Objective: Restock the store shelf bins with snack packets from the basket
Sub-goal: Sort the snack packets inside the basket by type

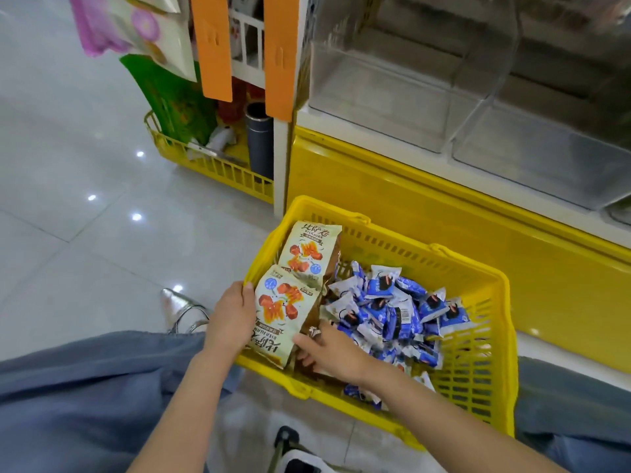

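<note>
The nearer cream snack packet (285, 314) lies at the near-left end of the yellow basket (507, 353), tilted up against its wall, and both hands are on it. The left hand (232, 319) curls its fingers round the packet's left edge, right by the basket rim. The right hand (333, 353) pinches the lower right corner, thumb on the printed face and fingers tucked underneath. A second cream packet (309, 250) stands just beyond it, and a heap of small blue packets (392, 308) fills the middle of the basket. Farther off to the right, the clear shelf bins (392, 93) above the yellow shelf base (409, 206) look bare as far as the blur allows. So restocking seems barely begun: this looks like an early pick, with nearly everything left to move.
</note>
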The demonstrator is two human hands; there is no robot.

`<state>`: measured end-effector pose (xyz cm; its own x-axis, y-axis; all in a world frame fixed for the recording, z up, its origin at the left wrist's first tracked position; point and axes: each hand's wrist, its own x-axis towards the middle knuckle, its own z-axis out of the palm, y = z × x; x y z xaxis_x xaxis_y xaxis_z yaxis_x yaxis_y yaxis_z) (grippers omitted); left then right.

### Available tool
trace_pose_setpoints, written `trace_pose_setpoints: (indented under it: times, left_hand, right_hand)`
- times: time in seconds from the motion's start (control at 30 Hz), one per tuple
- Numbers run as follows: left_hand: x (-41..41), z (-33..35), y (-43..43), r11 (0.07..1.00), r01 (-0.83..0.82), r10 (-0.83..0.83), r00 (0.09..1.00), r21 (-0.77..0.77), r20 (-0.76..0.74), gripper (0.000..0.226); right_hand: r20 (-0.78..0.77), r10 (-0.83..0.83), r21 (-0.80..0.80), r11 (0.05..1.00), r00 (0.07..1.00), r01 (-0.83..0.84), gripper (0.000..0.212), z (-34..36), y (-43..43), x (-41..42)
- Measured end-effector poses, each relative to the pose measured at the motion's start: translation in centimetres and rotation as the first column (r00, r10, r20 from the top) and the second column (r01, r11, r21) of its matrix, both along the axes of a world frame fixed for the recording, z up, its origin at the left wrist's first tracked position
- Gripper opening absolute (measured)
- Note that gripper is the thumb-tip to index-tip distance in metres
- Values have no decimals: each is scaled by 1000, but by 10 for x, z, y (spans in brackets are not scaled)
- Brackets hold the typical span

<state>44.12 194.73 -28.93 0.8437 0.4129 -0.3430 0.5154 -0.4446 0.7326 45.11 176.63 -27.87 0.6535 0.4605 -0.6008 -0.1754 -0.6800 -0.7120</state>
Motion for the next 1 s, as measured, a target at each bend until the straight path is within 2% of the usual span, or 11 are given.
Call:
trace_pose_setpoints:
  times: [0.07,0.17,0.27,0.37,0.47,0.53,0.6,0.67,0.73,0.87,1.0]
  left_hand:
    - [2,8,-3,995,9,-11,1000,101,20,27]
    - [6,30,-20,932,25,-121,962,362,245,30]
    - [8,49,-58,929,163,-286,887,332,364,25]
    - [4,38,-100,836,443,-531,801,323,275,20]
    - [4,4,-135,712,674,-690,724,195,14,26]
    - [6,-20,-152,651,757,-740,648,51,-179,35]
    - [8,-42,-165,619,781,-763,574,-80,-298,48]
    - [11,-59,-175,600,788,-768,521,-136,-372,56]
    - [15,-69,-184,614,778,-751,526,-130,-399,55]
    - [22,-76,-199,597,803,-728,546,8,-414,56]
    - [25,-77,-204,602,790,-697,592,119,-406,41]
  right_hand:
    - [49,15,-13,1000,999,-14,52,-2,-19,-4]
    - [184,-24,-96,994,983,43,47,-10,-65,-8]
    - [227,-49,-236,966,973,104,40,-23,-119,-8]
    - [175,-71,-301,946,982,122,40,-40,-154,-8]
    - [135,-34,-395,915,990,85,37,-59,-174,-9]
    - [66,-63,-395,915,996,84,48,-67,-185,-10]
    - [-97,-112,-304,949,989,77,66,-71,-193,-14]
    - [-186,-4,-277,960,983,-49,79,-75,-192,-18]
    - [-205,34,-276,957,978,-92,78,-81,-188,-23]
    - [-75,84,-307,946,994,-103,47,-88,-183,-22]
    - [-14,154,-350,925,988,-149,41,-81,-186,-17]
